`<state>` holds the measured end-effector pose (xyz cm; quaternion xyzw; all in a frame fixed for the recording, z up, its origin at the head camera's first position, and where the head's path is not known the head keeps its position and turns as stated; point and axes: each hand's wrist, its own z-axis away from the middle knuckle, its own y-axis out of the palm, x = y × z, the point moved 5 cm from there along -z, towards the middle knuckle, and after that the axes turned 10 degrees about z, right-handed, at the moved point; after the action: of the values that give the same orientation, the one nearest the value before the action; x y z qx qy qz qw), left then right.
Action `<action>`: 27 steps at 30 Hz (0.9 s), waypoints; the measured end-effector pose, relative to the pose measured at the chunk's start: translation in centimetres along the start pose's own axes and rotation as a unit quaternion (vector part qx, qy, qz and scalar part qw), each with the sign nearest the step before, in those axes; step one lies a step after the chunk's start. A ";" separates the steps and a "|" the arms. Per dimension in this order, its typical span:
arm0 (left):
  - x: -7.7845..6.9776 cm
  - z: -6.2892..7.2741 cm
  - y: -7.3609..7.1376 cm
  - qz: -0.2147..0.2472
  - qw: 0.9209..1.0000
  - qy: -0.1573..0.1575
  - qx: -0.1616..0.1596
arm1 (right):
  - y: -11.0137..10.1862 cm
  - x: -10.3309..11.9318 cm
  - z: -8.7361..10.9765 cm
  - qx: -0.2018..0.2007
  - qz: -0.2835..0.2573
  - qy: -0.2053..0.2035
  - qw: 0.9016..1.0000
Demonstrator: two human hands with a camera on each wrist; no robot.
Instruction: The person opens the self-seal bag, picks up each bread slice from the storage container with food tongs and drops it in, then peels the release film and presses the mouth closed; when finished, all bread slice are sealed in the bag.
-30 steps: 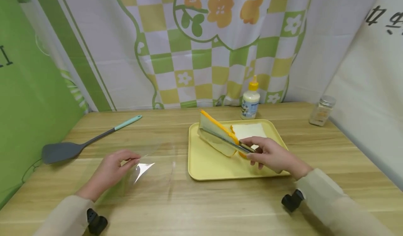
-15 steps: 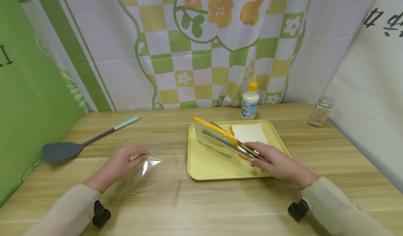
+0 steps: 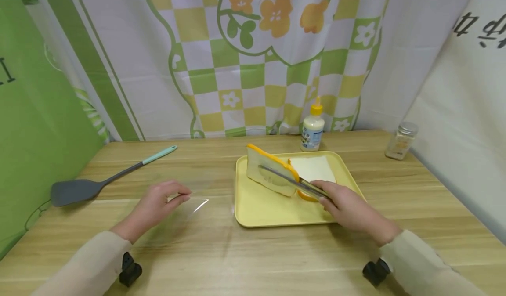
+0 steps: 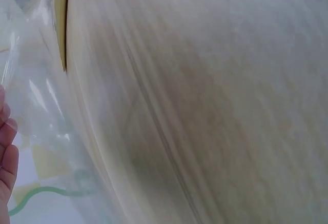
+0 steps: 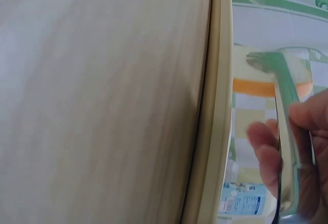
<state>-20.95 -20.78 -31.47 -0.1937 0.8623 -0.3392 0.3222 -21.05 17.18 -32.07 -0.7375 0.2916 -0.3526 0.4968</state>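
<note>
In the head view my right hand (image 3: pixel 349 206) grips metal tongs (image 3: pixel 314 190), whose front arm lies flat against a slice of bread (image 3: pixel 269 175) with an orange crust. This slice stands tilted on edge over the yellow tray (image 3: pixel 272 214). Behind it another slice (image 3: pixel 316 168) lies flat on the tray. The right wrist view shows the fingers (image 5: pixel 269 157) and thumb around the shiny tongs (image 5: pixel 288 131). To the left, my left hand (image 3: pixel 158 203) pinches the edge of a clear plastic film (image 3: pixel 201 206); whether it is a sheet or a bag I cannot tell.
A dark grey spatula (image 3: pixel 77 193) with a mint handle lies at the left. Behind the tray stands a squeeze bottle (image 3: pixel 312 131) with a yellow cap. A glass jar (image 3: pixel 402 141) is at the far right, and a patterned curtain (image 3: pixel 253 81) hangs at the back.
My left hand has moved right with the plastic film. The tongs shifted on the bread slice, its left end dropping a little; their arms, spread half a second ago, now look closer together.
</note>
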 end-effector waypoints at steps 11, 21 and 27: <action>0.4 -0.5 0.5 -0.001 0.999 -0.032 0.010 | -0.9 0.2 -0.1 -0.041 0.006 0.016 0.999; 0.5 -0.8 1.1 -0.009 0.996 -0.058 0.060 | -2.4 0.1 0.8 0.039 -0.255 -0.003 0.966; 0.5 -1.1 1.4 -0.013 0.996 -0.056 0.065 | -1.4 0.9 0.7 0.106 -0.345 -0.008 0.933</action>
<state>-22.22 -19.63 -32.06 -0.2024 0.8165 -0.3875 0.3771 -19.84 17.35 -30.71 -0.7386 -0.0241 -0.5249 0.4223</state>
